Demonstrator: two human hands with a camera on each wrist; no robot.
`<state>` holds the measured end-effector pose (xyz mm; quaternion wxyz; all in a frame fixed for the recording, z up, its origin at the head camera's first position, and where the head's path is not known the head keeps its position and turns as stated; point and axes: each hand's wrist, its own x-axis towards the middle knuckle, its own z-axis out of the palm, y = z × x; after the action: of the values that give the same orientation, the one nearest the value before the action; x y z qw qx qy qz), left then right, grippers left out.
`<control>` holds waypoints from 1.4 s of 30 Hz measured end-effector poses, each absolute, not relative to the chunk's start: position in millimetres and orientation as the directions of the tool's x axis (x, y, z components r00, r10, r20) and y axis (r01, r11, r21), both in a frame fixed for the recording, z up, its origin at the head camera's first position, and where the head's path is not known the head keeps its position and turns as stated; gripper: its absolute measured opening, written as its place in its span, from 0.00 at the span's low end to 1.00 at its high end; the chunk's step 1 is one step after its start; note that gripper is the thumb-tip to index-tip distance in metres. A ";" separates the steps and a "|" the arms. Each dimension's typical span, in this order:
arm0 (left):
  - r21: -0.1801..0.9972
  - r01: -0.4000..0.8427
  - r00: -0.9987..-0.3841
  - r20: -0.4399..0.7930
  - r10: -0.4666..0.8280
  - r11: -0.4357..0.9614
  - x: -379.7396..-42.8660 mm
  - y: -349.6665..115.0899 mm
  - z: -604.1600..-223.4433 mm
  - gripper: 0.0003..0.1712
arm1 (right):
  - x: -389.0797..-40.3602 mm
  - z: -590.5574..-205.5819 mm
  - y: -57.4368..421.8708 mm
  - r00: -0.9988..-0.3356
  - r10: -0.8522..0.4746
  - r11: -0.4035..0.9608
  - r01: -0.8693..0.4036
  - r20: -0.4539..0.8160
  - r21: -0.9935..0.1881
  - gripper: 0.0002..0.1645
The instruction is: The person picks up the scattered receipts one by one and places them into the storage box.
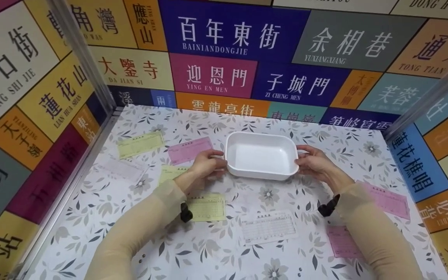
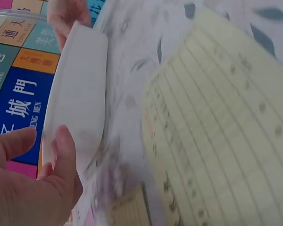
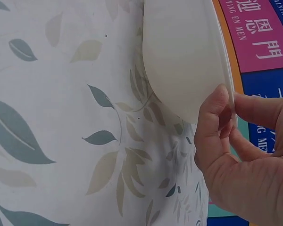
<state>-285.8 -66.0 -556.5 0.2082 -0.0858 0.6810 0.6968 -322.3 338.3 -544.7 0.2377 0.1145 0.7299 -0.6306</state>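
Note:
A white rectangular plastic tub (image 1: 263, 155), its hollow facing up, sits between both hands. My right hand (image 1: 319, 165) pinches the rim at its right end; in the right wrist view the thumb (image 3: 259, 108) is on one side of that rim and bent fingers (image 3: 214, 113) are under the outer wall. At the opposite end, my left hand (image 1: 206, 165) has its fingertips right at the wall. The left wrist view shows its thumb (image 2: 19, 143) apart from the rim and a finger (image 2: 65, 150) against the tub's outer side.
Yellow slips (image 1: 140, 144), pink slips (image 1: 189, 151) and white slips (image 1: 268, 227) with printed lines lie around on the leaf-patterned tabletop (image 1: 193, 249). Some lie beneath or beside the forearms. Upright panels with colourful street-name signs (image 1: 212, 74) enclose the back and both sides.

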 end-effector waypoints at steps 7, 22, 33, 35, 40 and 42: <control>0.947 -0.306 -0.925 -0.320 0.205 0.096 -297.3 -105.1 -548.3 0.28 | -319.9 -544.9 339.0 -0.875 -0.127 0.228 0.433 -0.468 -0.872 0.51; 0.915 -0.116 -0.983 -0.161 0.085 0.387 -322.4 -202.1 -541.3 0.26 | -318.5 -544.0 339.4 -0.883 -0.110 0.238 0.422 -0.456 -0.875 0.48; 0.751 -0.072 -0.997 -0.037 -0.067 0.657 -334.0 -284.6 -538.2 0.24 | -317.7 -542.2 338.4 -0.884 -0.087 0.240 0.429 -0.460 -0.871 0.49; 0.715 -0.080 -0.997 -0.053 -0.061 0.695 -336.8 -301.0 -538.8 0.25 | -318.4 -542.3 338.6 -0.886 -0.089 0.242 0.424 -0.455 -0.873 0.49; 0.667 -0.127 -0.988 -0.147 -0.037 0.734 -340.4 -331.3 -541.9 0.29 | -318.9 -543.9 338.6 -0.886 -0.099 0.229 0.424 -0.454 -0.876 0.49; 0.661 -0.135 -0.986 -0.167 -0.032 0.738 -340.5 -339.1 -544.0 0.30 | -318.8 -545.0 337.5 -0.884 -0.101 0.222 0.428 -0.457 -0.876 0.49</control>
<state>-340.5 -339.1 -544.0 0.0723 -0.0449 0.9294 0.3591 -318.8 337.5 -545.0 0.2151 0.1089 0.7516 -0.6140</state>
